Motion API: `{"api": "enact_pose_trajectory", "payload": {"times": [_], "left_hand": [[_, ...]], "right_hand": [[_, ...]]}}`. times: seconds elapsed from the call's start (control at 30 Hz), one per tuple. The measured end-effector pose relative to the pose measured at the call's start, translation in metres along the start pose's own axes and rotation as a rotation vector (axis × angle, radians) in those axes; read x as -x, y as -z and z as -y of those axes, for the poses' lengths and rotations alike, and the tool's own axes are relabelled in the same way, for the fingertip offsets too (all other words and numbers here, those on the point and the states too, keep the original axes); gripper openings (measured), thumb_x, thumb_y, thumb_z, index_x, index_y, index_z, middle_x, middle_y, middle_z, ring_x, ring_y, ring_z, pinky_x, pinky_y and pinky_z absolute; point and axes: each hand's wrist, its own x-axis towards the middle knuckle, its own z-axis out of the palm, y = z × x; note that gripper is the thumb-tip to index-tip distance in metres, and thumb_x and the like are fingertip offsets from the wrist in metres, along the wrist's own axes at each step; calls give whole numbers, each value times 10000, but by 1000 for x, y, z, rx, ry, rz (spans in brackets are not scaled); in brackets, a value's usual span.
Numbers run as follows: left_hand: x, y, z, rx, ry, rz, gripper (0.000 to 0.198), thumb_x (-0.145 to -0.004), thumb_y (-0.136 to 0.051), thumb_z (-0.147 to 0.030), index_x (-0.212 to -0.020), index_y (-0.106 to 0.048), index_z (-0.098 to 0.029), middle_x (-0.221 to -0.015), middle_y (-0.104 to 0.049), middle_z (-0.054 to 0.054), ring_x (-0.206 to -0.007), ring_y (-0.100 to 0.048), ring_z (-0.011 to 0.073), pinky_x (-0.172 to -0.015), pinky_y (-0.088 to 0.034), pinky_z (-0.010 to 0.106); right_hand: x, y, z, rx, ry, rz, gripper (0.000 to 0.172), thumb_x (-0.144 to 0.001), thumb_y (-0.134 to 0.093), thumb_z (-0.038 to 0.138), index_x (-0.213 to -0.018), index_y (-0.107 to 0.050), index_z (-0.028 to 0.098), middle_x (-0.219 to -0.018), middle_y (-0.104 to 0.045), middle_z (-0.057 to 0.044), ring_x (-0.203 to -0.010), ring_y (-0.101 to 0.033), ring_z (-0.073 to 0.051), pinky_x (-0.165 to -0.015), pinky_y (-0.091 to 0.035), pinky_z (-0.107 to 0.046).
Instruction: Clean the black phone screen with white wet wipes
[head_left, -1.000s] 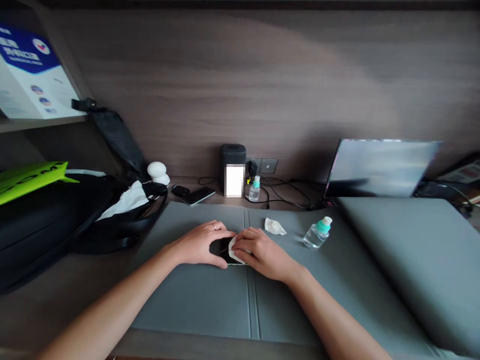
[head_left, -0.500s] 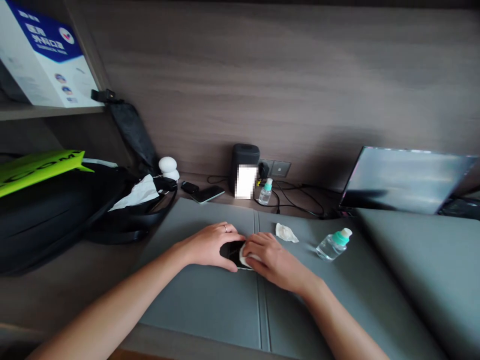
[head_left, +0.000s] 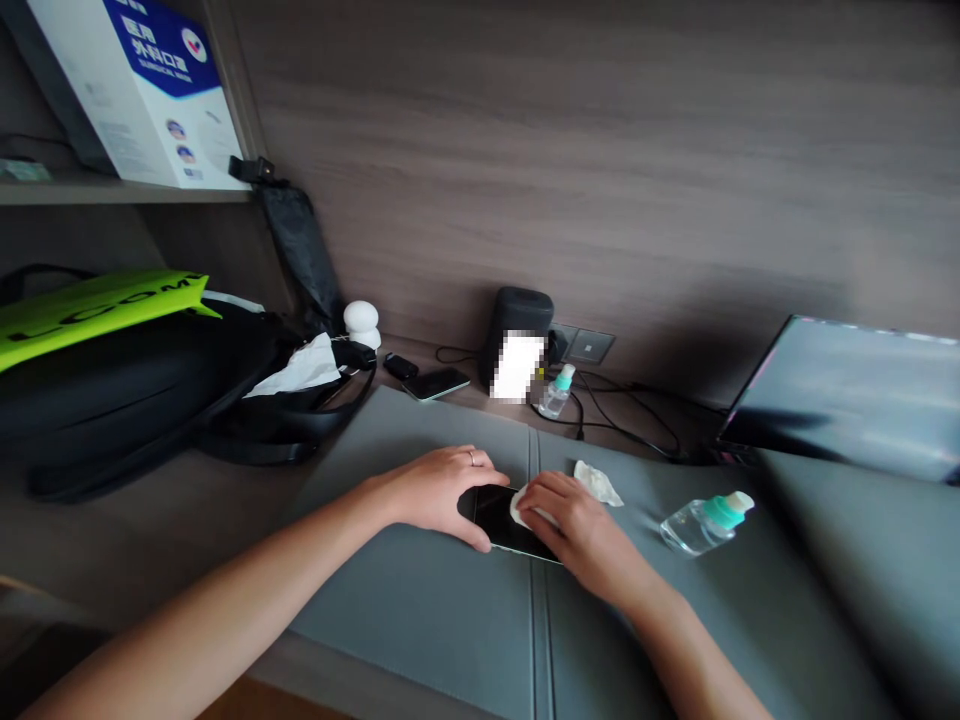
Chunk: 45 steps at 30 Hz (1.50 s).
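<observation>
A dark-screened smartphone (head_left: 496,515) lies flat on the grey desk mat (head_left: 420,600), across its seam. My left hand (head_left: 435,492) grips its left end, thumb on the near edge and fingers along the far edge. Closed over a white wipe (head_left: 519,510), my right hand (head_left: 585,530) presses it on the screen and covers the phone's right end. Beyond that hand lies a crumpled white tissue (head_left: 598,484). A clear spray bottle (head_left: 701,525) with a teal collar rests on its side to the right.
A second phone (head_left: 436,383), a small black object (head_left: 400,366), a black speaker (head_left: 517,310) and another small bottle (head_left: 556,393) stand along the back among cables (head_left: 637,425). A black bag (head_left: 135,390) fills the left; a laptop screen (head_left: 855,390) stands right.
My right hand has slid the wipe rightward along the phone, and more of the dark screen shows. My left hand keeps its grip. The whole view has turned slightly left.
</observation>
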Motion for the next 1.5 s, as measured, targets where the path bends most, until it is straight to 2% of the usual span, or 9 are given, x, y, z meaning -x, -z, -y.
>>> {"api": "enact_pose_trajectory", "payload": {"times": [0.1, 0.23, 0.43, 0.63, 0.83, 1.0, 1.23, 1.37, 1.5], "left_hand": [[0, 0, -1, 3, 9, 5, 685, -645, -845, -495, -1220, -588, -223, -1096, -626, 68, -1040, -591, 266, -915, -468, 363], [2, 1, -3, 9, 28, 14, 669, -655, -846, -461, -1220, -582, -220, -1111, -623, 62, -1056, -586, 264, -926, -462, 363], [3, 3, -6, 18, 41, 46, 724, -676, -833, -461, -1305, -537, -261, -1138, -605, 58, -1085, -572, 263, -937, -456, 361], [3, 1, -5, 42, 58, 42, 645, -673, -834, -441, -1229, -571, -245, -1114, -610, 60, -1064, -578, 273, -913, -463, 371], [3, 1, -6, 32, 66, 51, 750, -666, -847, -432, -1322, -519, -271, -1183, -599, 58, -1117, -564, 269, -956, -457, 378], [4, -1, -4, 36, 68, 44, 755, -661, -847, -437, -1312, -517, -245, -1177, -600, 65, -1117, -565, 271, -965, -456, 386], [3, 1, -5, 25, 71, 54, 724, -662, -846, -446, -1294, -545, -263, -1171, -600, 59, -1104, -569, 268, -948, -464, 382], [3, 0, -6, 29, 75, 39, 684, -632, -864, -425, -1228, -580, -248, -1144, -611, 56, -1084, -577, 269, -945, -467, 382], [3, -1, -3, 10, 55, 34, 732, -649, -847, -473, -1279, -556, -242, -1171, -603, 63, -1107, -570, 269, -960, -458, 384]], "right_hand": [[-8, -8, 10, 53, 0, -28, 224, -1024, -409, 245, -903, -589, 192, -937, -600, -73, -857, -542, -205, -783, -407, -351], [-9, -5, 17, 36, 108, 55, 250, -1031, -408, 257, -873, -593, 202, -959, -611, -59, -887, -541, -196, -788, -392, -340], [-1, -2, 5, 42, -16, -24, 231, -1030, -396, 251, -947, -603, 191, -937, -604, -77, -865, -556, -200, -795, -420, -347], [-3, -1, 12, -38, 127, 30, 182, -1017, -458, 256, -1075, -628, 225, -1098, -626, -59, -1024, -552, -203, -932, -386, -371], [1, 4, 7, 34, 42, 26, 240, -1020, -436, 229, -885, -631, 190, -961, -635, -54, -879, -555, -179, -785, -392, -324], [-7, -2, 14, -7, 135, 49, 194, -1008, -462, 229, -908, -624, 193, -1025, -623, -65, -947, -554, -192, -825, -392, -328], [-1, 0, 5, 34, -3, -5, 236, -1020, -420, 236, -893, -612, 183, -928, -606, -72, -851, -548, -186, -772, -401, -322], [-8, -4, 13, 19, 74, 22, 202, -1009, -452, 229, -888, -608, 189, -1002, -620, -68, -904, -549, -190, -785, -398, -317], [-2, 4, 3, -46, 72, 47, 186, -1004, -463, 218, -880, -600, 204, -932, -621, -38, -888, -556, -181, -802, -395, -313]]}}
